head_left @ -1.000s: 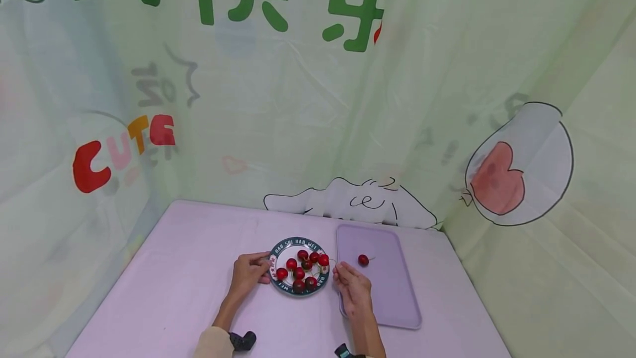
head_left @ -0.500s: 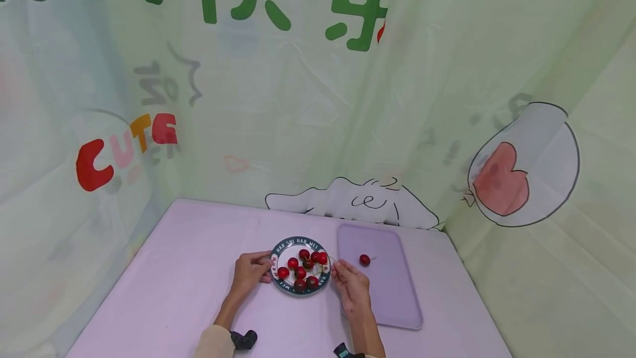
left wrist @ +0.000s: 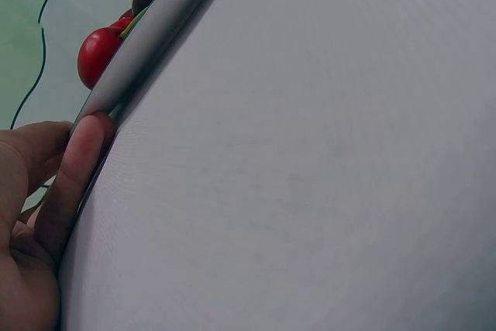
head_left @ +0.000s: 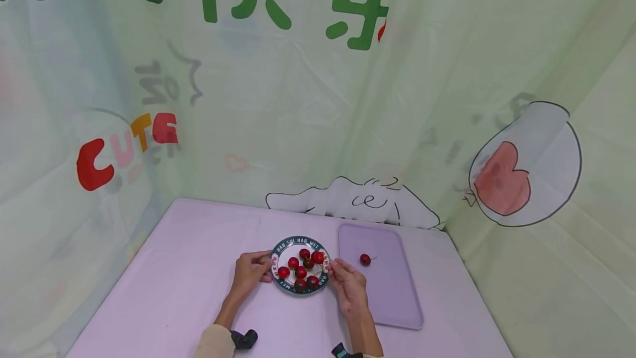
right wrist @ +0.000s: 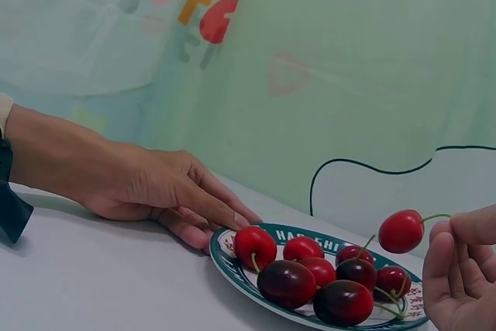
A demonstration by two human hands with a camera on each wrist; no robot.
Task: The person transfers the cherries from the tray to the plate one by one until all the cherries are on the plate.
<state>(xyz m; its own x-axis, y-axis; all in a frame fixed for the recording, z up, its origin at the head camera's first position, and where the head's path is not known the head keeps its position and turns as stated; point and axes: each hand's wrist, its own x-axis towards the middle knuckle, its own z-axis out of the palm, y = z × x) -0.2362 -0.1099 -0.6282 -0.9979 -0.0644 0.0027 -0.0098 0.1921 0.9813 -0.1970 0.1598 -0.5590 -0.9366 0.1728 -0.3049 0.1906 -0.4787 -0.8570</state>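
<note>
A round plate with a dark green lettered rim rests on the table, bearing several red and dark cherries. At its left edge, my left hand pinches the rim between thumb and fingers; the left wrist view shows fingertips against the plate's side. On the opposite side, my right hand pinches a cherry by its thin green stem. That bright red cherry hangs from the fingers above the right part of the plate, over the other cherries.
To the right lies a flat lilac tray with a single stemmed cherry on it. A pale cloth covers the table. Printed curtains stand behind and on both sides.
My right hand has shifted a little left, carrying the cherry by its stem farther in over the plate. The left hand keeps its hold on the rim.
</note>
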